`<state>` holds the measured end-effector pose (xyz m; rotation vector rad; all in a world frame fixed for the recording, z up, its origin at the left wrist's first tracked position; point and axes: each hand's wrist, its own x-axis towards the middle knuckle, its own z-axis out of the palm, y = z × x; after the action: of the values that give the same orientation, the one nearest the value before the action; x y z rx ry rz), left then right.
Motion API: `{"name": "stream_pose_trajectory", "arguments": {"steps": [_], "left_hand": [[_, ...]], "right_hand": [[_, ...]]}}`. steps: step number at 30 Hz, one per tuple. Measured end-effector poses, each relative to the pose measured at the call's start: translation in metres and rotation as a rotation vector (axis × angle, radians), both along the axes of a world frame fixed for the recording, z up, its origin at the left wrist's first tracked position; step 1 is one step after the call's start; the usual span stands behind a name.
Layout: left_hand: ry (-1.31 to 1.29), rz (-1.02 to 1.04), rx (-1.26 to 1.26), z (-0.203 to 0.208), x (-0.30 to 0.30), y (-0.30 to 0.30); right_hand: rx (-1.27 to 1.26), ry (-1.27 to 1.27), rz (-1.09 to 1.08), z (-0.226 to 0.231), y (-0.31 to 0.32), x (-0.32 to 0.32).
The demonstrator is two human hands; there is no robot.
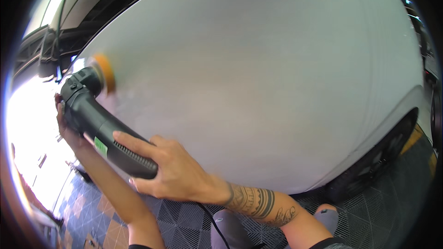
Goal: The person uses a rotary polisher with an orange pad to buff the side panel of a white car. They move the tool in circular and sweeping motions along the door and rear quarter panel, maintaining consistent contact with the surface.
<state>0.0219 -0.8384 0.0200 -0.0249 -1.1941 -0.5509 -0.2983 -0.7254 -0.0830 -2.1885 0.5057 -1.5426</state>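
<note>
A black car polisher (108, 124) with a green label on its body is held in both my hands at the left. My right hand (170, 170) wraps round the rear end of its body, thumb lying along the vented side. Under the head of the tool is my left hand (67, 127), its fingers curled up behind it and partly hidden. The orange foam pad (105, 73) stands on edge against the light-coloured car panel (249, 87), near the panel's left border. The pad looks blurred.
A black power cord (214, 223) runs down from beneath my right wrist past my knees. The car's wheel (378, 161) sits at the lower right. Patterned floor tiles (175, 223) lie below, and bright light comes in at the left.
</note>
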Motion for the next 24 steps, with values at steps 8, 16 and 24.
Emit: {"name": "stream_pose_trajectory", "arguments": {"steps": [8,16,24], "left_hand": [[-0.366,-0.136,-0.245,0.038,-0.282,0.078],[-0.688,-0.25,-0.421,0.087,-0.503,0.143],[-0.751,0.078,-0.602,0.068,-0.575,0.155]], "right_hand": [[-0.018,-0.402,0.04,-0.04,0.059,-0.168],[-0.075,-0.951,-0.13,-0.048,0.105,-0.294],[-0.033,-0.96,0.033,-0.109,0.093,-0.318]]}}
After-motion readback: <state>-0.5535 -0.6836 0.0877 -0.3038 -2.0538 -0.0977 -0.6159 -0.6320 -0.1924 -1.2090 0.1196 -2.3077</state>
